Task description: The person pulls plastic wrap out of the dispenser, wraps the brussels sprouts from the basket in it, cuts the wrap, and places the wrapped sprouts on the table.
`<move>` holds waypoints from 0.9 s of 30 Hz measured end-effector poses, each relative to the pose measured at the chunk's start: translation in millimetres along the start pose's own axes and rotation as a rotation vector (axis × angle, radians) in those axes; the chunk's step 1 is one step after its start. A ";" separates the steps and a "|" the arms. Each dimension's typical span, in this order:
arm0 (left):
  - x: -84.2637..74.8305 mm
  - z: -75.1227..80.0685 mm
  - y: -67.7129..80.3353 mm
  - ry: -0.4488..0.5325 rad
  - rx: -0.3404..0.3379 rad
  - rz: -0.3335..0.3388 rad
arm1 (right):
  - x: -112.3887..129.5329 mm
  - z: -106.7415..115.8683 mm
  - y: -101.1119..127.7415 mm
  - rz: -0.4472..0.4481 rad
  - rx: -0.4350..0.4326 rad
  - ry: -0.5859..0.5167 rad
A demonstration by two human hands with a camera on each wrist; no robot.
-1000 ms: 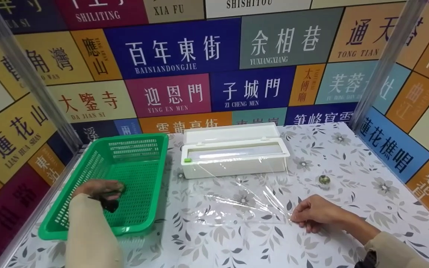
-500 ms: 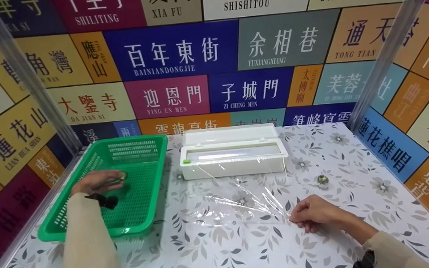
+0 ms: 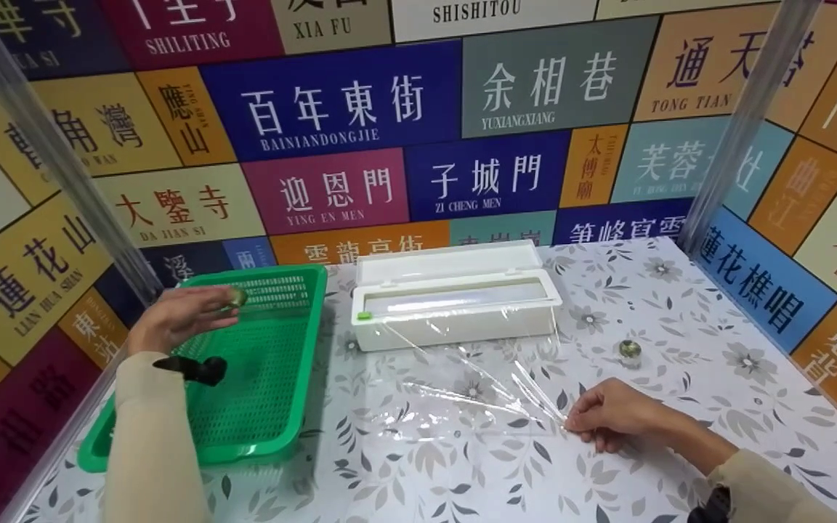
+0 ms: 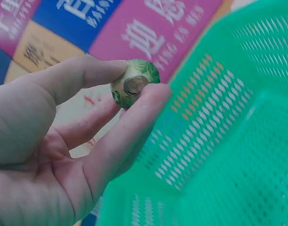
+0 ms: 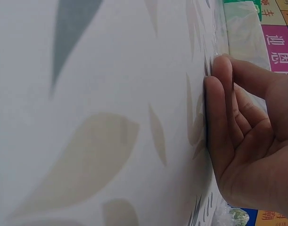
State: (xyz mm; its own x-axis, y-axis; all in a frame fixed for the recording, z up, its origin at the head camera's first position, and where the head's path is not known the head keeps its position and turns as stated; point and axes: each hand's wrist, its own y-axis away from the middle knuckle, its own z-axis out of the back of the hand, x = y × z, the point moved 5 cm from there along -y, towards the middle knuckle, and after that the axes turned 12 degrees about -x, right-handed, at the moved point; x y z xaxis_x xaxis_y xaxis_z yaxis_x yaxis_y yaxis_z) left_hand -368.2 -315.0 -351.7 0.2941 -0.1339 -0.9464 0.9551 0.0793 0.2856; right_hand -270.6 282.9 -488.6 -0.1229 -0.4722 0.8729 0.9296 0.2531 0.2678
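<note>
A person in beige sleeves (image 3: 153, 436), with a black strap (image 3: 200, 369) on the left wrist, works at a table seen from head height, both hands busy and well apart. On the left, the left hand (image 3: 184, 316) is raised over the far left part of a green plastic basket (image 3: 259, 378) with perforated sides. Its thumb and fingertips pinch a small round Brussels sprout (image 4: 134, 84), the pale brown cut stem facing the wrist camera. On the right, low at the tablecloth (image 3: 418, 490), the right hand (image 3: 616, 415) pinches the near right corner of a sheet of clear plastic film (image 3: 455, 407) between thumb and fingers, and shiny creases run toward that grip. The film stretches over the table from a long white dispenser box (image 3: 455, 333), which stands beside the basket, its lid (image 3: 451, 263) tipped back and a bright green slider (image 3: 365, 315) at its front left end. Beyond the right hand sits a second sprout (image 3: 629, 351); it seems wrapped in clear film, though it is too small in view to be certain. The cloth is white with grey leaves and flowers, and behind the table rises a wall (image 3: 331, 102) of colourful panels bearing Chinese characters
</note>
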 end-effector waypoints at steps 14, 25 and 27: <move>-42.0 -51.9 29.3 -0.010 -0.063 -0.088 | -1.6 -0.3 0.2 -0.003 -0.002 -0.027; -39.0 -105.4 52.6 0.167 -0.137 -0.107 | -1.8 0.0 0.5 0.013 -0.009 -0.015; -35.4 -118.7 57.0 0.172 -0.137 -0.121 | -1.7 0.8 0.6 0.015 -0.006 -0.006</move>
State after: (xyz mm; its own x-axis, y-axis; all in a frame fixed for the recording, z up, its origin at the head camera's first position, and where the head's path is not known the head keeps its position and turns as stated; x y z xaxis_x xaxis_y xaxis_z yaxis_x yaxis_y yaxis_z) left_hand -328.6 -188.5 -319.9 0.1557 0.0185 -0.9876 0.9656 0.2079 0.1562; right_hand -270.1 284.5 -489.6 -0.1115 -0.4632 0.8792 0.9335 0.2545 0.2525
